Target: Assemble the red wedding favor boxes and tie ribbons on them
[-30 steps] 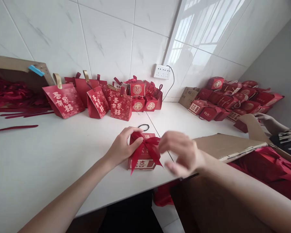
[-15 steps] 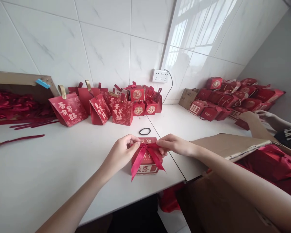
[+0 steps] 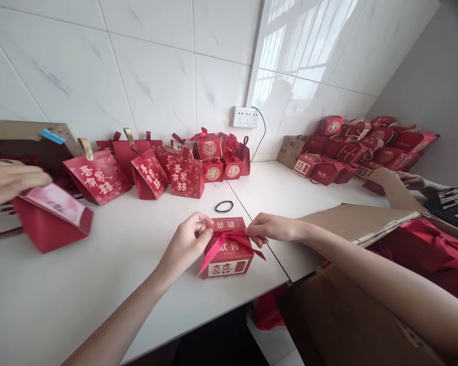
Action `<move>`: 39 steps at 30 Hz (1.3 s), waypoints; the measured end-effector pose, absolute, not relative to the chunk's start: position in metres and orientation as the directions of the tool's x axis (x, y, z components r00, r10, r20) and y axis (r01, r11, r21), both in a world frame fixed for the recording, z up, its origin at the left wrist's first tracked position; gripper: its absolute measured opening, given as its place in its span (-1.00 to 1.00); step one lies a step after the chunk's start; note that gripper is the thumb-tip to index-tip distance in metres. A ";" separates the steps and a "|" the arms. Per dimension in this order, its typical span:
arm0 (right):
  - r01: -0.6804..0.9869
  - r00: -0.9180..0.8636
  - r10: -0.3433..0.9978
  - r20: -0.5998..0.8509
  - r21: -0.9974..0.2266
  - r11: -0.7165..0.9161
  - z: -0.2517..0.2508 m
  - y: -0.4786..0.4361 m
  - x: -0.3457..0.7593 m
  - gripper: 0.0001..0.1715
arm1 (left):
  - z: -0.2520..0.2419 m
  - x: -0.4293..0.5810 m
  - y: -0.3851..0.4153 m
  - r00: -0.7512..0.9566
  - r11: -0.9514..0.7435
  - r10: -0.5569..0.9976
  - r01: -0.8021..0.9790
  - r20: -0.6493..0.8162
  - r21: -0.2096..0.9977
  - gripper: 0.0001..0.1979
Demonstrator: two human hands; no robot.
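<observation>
A red gift box [image 3: 229,268] with gold and white lettering stands on the white table in front of me. A red satin ribbon [image 3: 223,236] is tied in a bow across its top, with tails hanging to both sides. My left hand [image 3: 194,236] pinches the bow's left loop between thumb and finger. On the other side my right hand [image 3: 265,227] pinches the right loop. Both hands are close to the box's upper edge. Just behind the box lies a black elastic band [image 3: 224,206].
Another person's hand [image 3: 11,182], blurred, is by a red box [image 3: 55,218] at left. Red bags [image 3: 99,175] line the wall. More red boxes [image 3: 339,147] are piled at right, near a co-worker's hands [image 3: 385,180]. An open carton [image 3: 359,221] stands close to my right arm.
At the left another person's hand has come into view with a red box. My hands keep hold of the bow, whose tails have spread outward. The view has shifted slightly.
</observation>
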State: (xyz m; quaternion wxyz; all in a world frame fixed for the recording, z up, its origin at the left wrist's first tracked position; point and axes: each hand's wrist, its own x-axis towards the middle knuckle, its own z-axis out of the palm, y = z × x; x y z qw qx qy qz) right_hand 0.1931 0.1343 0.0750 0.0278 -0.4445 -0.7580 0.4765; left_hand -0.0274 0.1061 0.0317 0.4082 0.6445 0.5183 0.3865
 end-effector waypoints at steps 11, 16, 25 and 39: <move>0.697 -0.670 0.743 -0.017 -0.359 0.620 0.069 0.107 0.179 0.19 | 0.052 -0.043 0.100 0.232 -0.164 0.972 0.581 0.031 0.797 -0.70; 0.656 -0.695 0.558 0.453 0.081 0.750 0.062 0.110 0.179 -0.03 | 0.053 -0.022 0.071 0.188 -0.540 0.809 0.614 0.558 0.576 -0.76; 0.640 -0.699 0.222 0.680 0.457 0.618 0.085 0.094 0.184 -0.18 | 0.061 0.006 0.036 0.157 -0.799 0.379 0.553 0.912 0.237 -0.77; 0.086 -0.204 0.917 -0.343 -0.939 -0.333 0.112 -0.016 0.246 -0.17 | 0.038 0.045 0.066 0.198 -0.541 0.838 0.418 0.508 0.730 -0.72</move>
